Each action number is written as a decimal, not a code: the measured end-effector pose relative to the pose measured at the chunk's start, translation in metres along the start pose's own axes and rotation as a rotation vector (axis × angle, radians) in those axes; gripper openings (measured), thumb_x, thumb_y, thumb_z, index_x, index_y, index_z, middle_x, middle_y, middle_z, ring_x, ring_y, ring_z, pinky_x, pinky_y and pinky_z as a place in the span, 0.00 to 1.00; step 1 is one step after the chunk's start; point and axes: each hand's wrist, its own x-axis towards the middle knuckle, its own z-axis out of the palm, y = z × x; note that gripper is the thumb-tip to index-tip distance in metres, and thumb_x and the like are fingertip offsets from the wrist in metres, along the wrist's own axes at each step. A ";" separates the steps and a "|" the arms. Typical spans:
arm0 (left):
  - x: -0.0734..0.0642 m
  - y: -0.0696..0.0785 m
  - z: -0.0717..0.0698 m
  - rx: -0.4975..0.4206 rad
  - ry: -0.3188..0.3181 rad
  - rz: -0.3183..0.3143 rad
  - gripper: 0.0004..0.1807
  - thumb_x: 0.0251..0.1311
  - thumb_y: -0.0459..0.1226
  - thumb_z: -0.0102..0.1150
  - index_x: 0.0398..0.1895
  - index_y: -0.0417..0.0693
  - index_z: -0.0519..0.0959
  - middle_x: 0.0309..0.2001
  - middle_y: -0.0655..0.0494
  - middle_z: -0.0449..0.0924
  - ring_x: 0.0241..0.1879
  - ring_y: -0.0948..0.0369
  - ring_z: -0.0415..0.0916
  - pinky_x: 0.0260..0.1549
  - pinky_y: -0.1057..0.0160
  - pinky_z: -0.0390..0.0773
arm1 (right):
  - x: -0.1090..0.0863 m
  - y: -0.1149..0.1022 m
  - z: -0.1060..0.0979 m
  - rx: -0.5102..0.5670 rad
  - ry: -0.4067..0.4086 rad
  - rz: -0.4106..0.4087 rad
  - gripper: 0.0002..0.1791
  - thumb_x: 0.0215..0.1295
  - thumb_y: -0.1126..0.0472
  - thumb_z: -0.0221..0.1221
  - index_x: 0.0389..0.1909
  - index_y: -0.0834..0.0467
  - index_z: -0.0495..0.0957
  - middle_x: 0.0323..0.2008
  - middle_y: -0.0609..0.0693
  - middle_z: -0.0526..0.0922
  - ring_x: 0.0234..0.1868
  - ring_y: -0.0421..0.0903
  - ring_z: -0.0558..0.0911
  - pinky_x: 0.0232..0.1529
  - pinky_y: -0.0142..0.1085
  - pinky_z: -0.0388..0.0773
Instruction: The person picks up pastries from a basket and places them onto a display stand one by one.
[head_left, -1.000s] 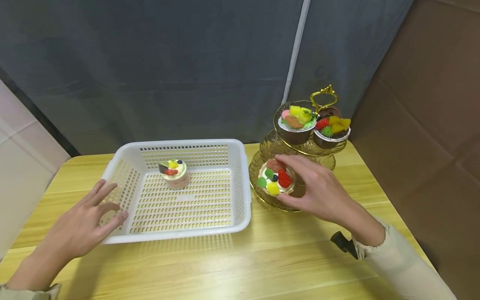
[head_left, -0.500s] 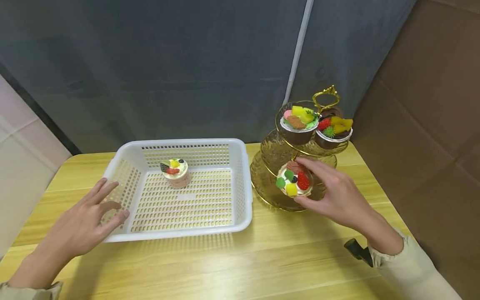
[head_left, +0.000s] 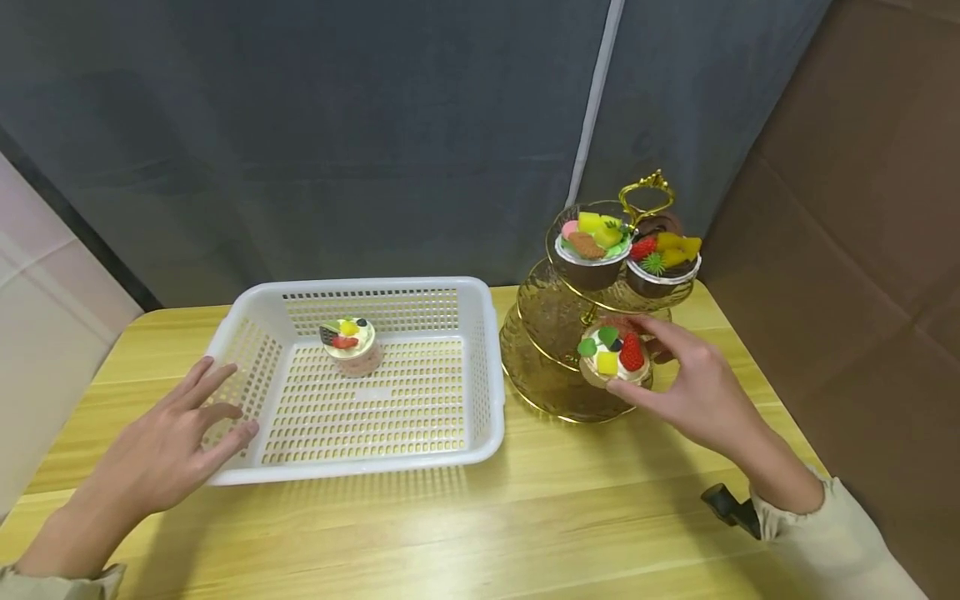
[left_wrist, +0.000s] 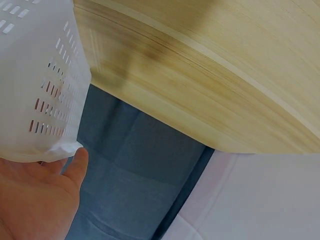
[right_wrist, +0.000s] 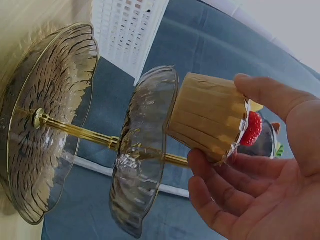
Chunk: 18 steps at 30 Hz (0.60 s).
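Observation:
My right hand (head_left: 705,400) pinches a cupcake (head_left: 616,357) by its side, thumb opposite the fingers. White cream, a strawberry, green leaves and a yellow fruit cube top it, and its paper cup (right_wrist: 207,112) is tan. It is at the middle tier (right_wrist: 145,150) of a three-tier gold-rimmed stand (head_left: 551,321); whether its base touches that plate I cannot tell. With fingers extended, my left hand (head_left: 168,446) rests at the left rim of a white plastic basket (head_left: 360,472). Inside the basket stands another cream-topped cupcake (head_left: 352,348) in a pinkish cup.
On the top tier sit a cupcake with yellow fruit and a cookie (head_left: 592,250) and a chocolate cupcake (head_left: 663,265); something brown is partly hidden behind them. A gold handle (head_left: 647,196) rises above. The wooden table (head_left: 420,542) meets a dark curtain (head_left: 337,150) behind and a brown one (head_left: 862,225) at right.
My right hand has carried the cupcake rightward, from over the stand's lower left side to its middle tier. The left hand and basket look unmoved.

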 end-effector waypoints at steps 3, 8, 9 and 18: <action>0.000 0.000 0.000 -0.008 0.000 -0.003 0.24 0.66 0.49 0.59 0.38 0.32 0.85 0.69 0.35 0.64 0.77 0.41 0.43 0.49 0.30 0.66 | 0.003 0.003 -0.002 0.020 0.000 0.054 0.39 0.52 0.54 0.75 0.65 0.58 0.74 0.55 0.55 0.82 0.41 0.51 0.83 0.41 0.39 0.78; 0.000 0.000 0.000 -0.004 0.000 -0.006 0.23 0.66 0.49 0.59 0.38 0.33 0.85 0.69 0.35 0.64 0.76 0.40 0.43 0.49 0.29 0.67 | 0.009 0.008 -0.006 0.049 -0.012 0.119 0.37 0.54 0.52 0.74 0.63 0.60 0.75 0.54 0.56 0.83 0.42 0.53 0.83 0.41 0.34 0.77; 0.000 0.000 0.000 -0.002 -0.001 -0.007 0.24 0.66 0.49 0.59 0.38 0.33 0.85 0.69 0.35 0.64 0.76 0.41 0.43 0.49 0.29 0.67 | 0.009 0.009 -0.006 0.055 -0.012 0.130 0.36 0.54 0.52 0.74 0.63 0.60 0.75 0.53 0.57 0.83 0.42 0.53 0.83 0.40 0.33 0.76; 0.000 0.000 0.000 0.000 -0.009 -0.010 0.24 0.66 0.49 0.59 0.38 0.33 0.85 0.69 0.35 0.63 0.77 0.41 0.42 0.50 0.30 0.66 | 0.020 0.027 -0.003 0.103 0.012 0.161 0.29 0.54 0.54 0.74 0.55 0.60 0.78 0.42 0.56 0.84 0.39 0.53 0.83 0.38 0.28 0.76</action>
